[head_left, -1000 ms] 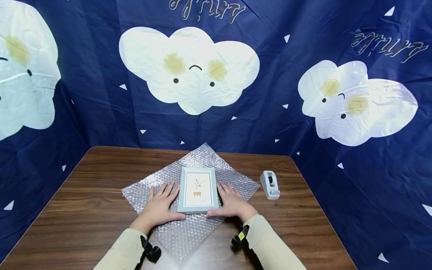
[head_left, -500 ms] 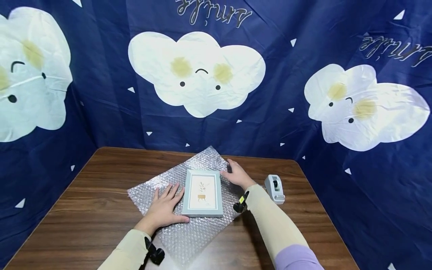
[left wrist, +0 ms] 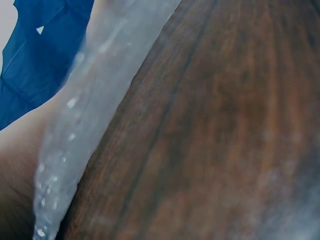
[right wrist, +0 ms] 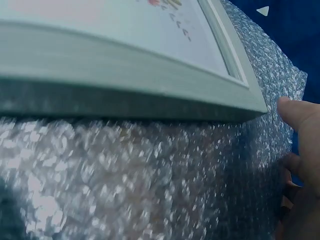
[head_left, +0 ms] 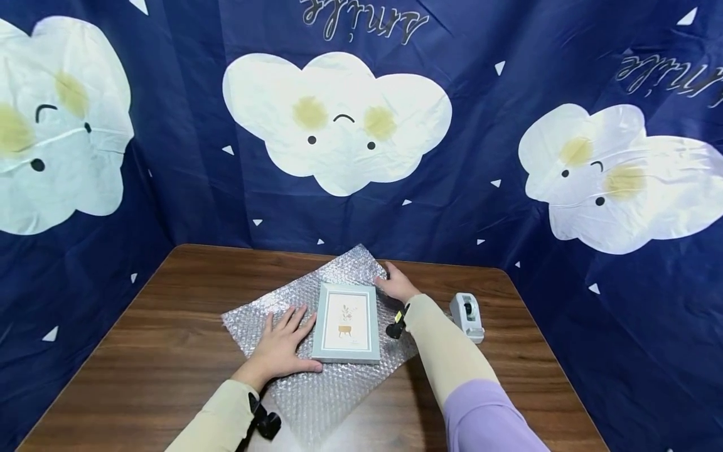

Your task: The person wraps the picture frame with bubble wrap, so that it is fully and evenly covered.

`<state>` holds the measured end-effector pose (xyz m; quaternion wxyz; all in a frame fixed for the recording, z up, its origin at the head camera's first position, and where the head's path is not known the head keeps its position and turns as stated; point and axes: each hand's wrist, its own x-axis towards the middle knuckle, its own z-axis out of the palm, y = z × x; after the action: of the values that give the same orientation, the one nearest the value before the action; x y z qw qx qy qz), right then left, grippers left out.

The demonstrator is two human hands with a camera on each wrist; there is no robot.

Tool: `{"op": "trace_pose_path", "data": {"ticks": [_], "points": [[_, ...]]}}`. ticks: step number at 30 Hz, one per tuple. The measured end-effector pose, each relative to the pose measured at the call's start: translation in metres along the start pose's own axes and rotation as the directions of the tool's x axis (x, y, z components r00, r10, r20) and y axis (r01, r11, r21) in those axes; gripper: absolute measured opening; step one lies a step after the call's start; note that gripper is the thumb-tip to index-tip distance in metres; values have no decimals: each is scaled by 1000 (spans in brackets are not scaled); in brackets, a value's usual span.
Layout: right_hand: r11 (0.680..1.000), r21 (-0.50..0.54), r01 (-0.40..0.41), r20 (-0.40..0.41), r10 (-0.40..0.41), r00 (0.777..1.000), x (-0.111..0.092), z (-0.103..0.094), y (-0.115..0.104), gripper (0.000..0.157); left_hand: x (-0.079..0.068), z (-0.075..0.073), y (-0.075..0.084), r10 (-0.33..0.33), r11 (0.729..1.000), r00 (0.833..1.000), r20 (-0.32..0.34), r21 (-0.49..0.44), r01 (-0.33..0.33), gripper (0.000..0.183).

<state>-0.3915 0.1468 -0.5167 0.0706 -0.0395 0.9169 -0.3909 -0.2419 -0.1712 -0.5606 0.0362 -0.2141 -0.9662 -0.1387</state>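
Observation:
In the head view a light blue picture frame (head_left: 346,323) with a potted-plant print lies face up on a sheet of bubble wrap (head_left: 316,398). My left hand (head_left: 279,351) rests with spread fingers on the wrap left of the frame, its thumb at the frame's lower left corner. At the wrap's far right edge, my right hand (head_left: 397,285) grips the sheet beyond the frame's upper right corner. The right wrist view has the thumb (right wrist: 295,111) over the wrap and curled fingers at its edge. Bubble wrap (left wrist: 95,100) covers part of the left wrist view.
A white tape dispenser (head_left: 467,317) stands on the wooden table (head_left: 169,339), to the right of my right forearm. Behind and beside the table hangs a dark blue cloth (head_left: 474,207) with cloud prints.
My right hand has left the frame's lower right side and moved up to the wrap's far right edge, taking hold there. The left hand stays in place. The head view has shifted slightly.

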Motion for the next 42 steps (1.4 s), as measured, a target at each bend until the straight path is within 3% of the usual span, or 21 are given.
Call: {"op": "trace_pose_path", "data": {"ticks": [10,17,29,42], "points": [[991,122,58,-129,-42,991,9,0,-15,63,5,-1,-3,-4,1000,1000,15,8,4,123],[986,89,137,-202,-117,972,8,5,-25,44,3,1,-1,-5,1000,1000,27,1,5,123],[958,121,261,-239,-227,944,7,9,-43,19,1,1,0,-10,1000,1000,27,5,10,124],[940,152,306,-261,-261,929,-3,9,-45,17,1,0,0,-20,1000,1000,21,0,20,125]]}}
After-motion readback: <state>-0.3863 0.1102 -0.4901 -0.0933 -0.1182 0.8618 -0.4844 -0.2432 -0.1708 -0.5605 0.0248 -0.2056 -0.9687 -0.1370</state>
